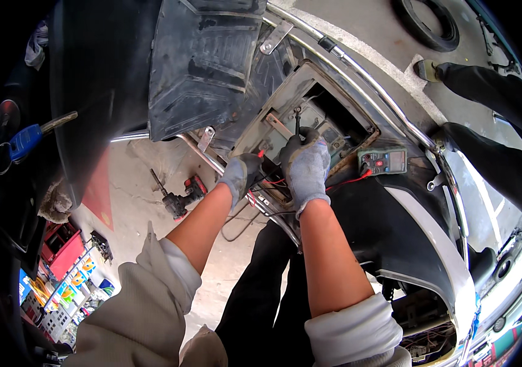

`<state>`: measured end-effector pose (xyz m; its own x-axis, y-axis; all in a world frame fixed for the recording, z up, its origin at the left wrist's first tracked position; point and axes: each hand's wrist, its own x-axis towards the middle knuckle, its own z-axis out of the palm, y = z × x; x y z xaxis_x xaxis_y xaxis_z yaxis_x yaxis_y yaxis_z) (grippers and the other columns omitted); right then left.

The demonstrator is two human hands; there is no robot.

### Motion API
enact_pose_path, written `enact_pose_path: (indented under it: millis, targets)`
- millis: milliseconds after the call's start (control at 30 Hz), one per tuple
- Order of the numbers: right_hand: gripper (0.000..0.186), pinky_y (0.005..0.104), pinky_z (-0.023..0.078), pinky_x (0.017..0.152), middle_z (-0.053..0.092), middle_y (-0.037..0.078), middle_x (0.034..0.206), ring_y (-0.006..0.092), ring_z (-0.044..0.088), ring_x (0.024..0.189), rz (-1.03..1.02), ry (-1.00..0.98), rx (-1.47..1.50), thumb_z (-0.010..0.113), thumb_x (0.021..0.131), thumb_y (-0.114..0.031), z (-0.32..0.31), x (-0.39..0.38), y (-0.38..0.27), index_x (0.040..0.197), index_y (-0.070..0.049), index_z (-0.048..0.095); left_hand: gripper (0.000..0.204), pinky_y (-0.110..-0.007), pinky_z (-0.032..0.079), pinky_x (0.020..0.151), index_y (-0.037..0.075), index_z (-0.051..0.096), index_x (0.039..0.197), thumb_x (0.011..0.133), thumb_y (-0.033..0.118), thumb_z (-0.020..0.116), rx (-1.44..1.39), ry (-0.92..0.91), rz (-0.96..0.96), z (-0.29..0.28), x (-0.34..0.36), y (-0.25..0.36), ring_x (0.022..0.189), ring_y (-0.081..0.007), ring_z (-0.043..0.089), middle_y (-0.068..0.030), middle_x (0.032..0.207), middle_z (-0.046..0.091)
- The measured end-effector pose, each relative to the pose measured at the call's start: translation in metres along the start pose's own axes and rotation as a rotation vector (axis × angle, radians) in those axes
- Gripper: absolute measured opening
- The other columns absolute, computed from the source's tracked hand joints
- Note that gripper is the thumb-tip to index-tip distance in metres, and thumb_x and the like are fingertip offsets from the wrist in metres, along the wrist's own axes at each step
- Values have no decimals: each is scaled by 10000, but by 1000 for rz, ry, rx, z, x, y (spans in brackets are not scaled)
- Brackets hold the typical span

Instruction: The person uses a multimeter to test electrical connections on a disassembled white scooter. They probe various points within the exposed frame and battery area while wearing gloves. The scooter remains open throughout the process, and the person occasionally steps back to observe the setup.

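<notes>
Both my hands wear grey work gloves with dark fingers. My left hand [241,175] is closed on a red test probe [261,153], whose red end shows past the fingertips at the near side of an open metal compartment [328,78]. My right hand [307,166] grips a black test probe [298,120], pointing away from me into that compartment. Inside are grey battery-like blocks [314,114] and a rusty flat strip [279,126]. A multimeter [384,161] lies to the right of my right hand, with a red lead [350,180] plugged in. Its display is unreadable.
A raised black ribbed panel [203,67] stands left of the compartment, and chrome rails [371,85] run along its right. On the floor at left lies a power drill [178,197]. A key [34,136] hangs far left. Another person's legs [487,85] and a tyre [429,24] are at right.
</notes>
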<state>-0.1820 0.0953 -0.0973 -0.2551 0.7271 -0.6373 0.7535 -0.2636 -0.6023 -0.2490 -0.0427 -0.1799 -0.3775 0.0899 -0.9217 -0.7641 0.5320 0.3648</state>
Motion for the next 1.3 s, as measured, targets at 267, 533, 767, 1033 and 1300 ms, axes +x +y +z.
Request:
enact_pose_path:
  millis: [267,533,767,1033,1300]
  targets:
    - [219,414,482,670,644,220,836,360,635,789,16,2,38,515,846,-121,12,4,13,1018,-25,613,163,-299,360,483,17,627,862,833,174,593,47,37,-46,1,-1,5,528,-146,465,-36,646,544]
    - [178,409,470,640,640,205,797,349,630,740,29,33,102,517,853,-110,20,8,23,972,-15,610,170,-293,382,512,19,619,878,833,181,593,120,15,0,0,-9,10,596,-138,492,-36,699,557]
    - [135,422,479,636,640,212,781,374,631,766,-69,82,-15,545,802,-125,13,12,35,869,-42,628,193,-271,427,540,73,601,974,823,193,615,105,-71,-27,-11,0,1,622,-135,500,-18,788,554]
    - [196,429,485,686,652,193,840,384,625,835,91,-38,72,569,802,-133,4,11,7,972,-38,597,198,-291,402,440,83,596,1019,842,171,580,61,-101,-10,-33,33,-17,536,-152,508,-23,774,587]
    - [357,416,503,730,658,175,888,355,631,866,-22,-90,-18,597,732,-77,4,15,9,1088,-104,614,187,-276,383,404,79,611,985,860,190,528,187,-94,-34,-12,5,5,480,-150,522,-35,722,611]
